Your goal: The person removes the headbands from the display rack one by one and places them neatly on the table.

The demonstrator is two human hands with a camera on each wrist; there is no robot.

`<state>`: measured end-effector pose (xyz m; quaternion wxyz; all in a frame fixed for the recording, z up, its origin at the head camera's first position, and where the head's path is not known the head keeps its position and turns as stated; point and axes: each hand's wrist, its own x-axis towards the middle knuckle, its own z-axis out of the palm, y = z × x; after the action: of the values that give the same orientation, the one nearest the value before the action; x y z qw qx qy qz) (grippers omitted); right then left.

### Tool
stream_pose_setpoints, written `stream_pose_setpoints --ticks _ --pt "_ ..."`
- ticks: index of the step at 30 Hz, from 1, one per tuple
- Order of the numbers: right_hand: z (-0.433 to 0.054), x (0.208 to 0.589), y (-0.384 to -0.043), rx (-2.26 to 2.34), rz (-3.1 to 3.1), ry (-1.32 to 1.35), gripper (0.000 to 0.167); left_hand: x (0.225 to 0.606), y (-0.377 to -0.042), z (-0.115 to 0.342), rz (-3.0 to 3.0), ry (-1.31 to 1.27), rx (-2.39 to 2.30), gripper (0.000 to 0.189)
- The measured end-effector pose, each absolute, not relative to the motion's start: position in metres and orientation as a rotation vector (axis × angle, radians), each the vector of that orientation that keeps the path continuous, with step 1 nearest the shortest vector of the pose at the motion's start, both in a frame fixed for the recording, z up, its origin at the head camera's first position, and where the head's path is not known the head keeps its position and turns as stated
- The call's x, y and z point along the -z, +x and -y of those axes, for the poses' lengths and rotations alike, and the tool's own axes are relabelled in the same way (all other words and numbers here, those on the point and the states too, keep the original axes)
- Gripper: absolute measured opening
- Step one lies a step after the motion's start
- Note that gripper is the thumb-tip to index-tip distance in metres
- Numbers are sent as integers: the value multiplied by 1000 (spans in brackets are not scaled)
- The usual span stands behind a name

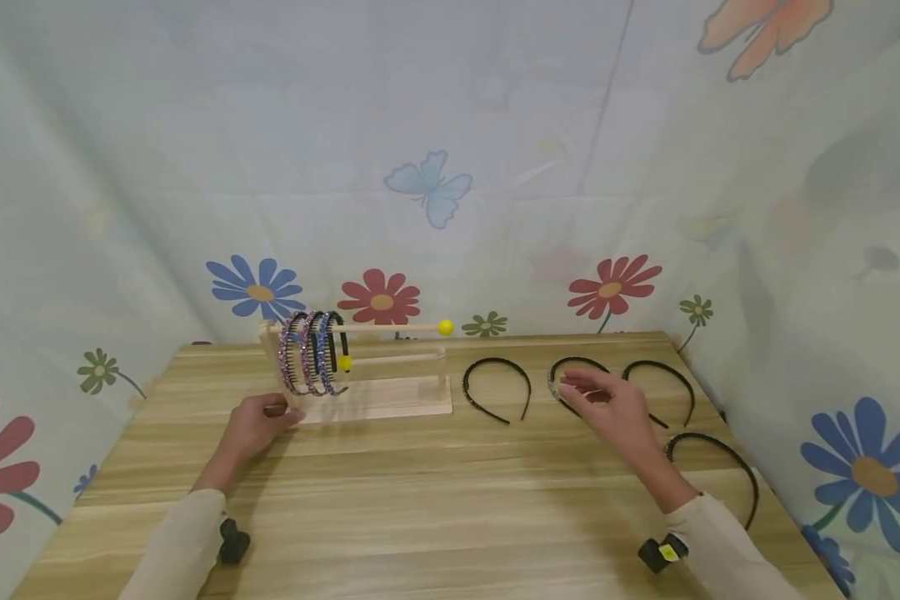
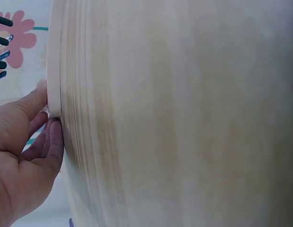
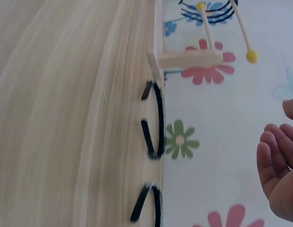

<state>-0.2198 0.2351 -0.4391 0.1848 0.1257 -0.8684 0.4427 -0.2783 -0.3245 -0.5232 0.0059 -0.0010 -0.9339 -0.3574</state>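
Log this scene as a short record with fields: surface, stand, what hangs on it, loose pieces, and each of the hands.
surface: light wooden table
stand: pale wooden two-rail rack with yellow ball tips, at the rear left of the table
on stand: three beaded headbands hanging on the upper rail
loose pieces: four thin black headbands lying flat, the leftmost one beside the rack base
left hand: grips the rack's base edge
right hand: fingers relaxed, holds nothing, over the second black headband
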Motion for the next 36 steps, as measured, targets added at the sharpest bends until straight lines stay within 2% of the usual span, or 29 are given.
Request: stream_pose_setpoints --ticks 7,18,36 --pt "-189 434 -232 -1294 2384 541 29 524 -278 324 2912 -7 1130 50" --pt "-121 425 -253 -1476 2277 673 27 522 -276 323 2903 -8 1120 49" --pt "-29 416 -266 -1599 2327 822 37 523 -277 323 2907 -4 1103 51"
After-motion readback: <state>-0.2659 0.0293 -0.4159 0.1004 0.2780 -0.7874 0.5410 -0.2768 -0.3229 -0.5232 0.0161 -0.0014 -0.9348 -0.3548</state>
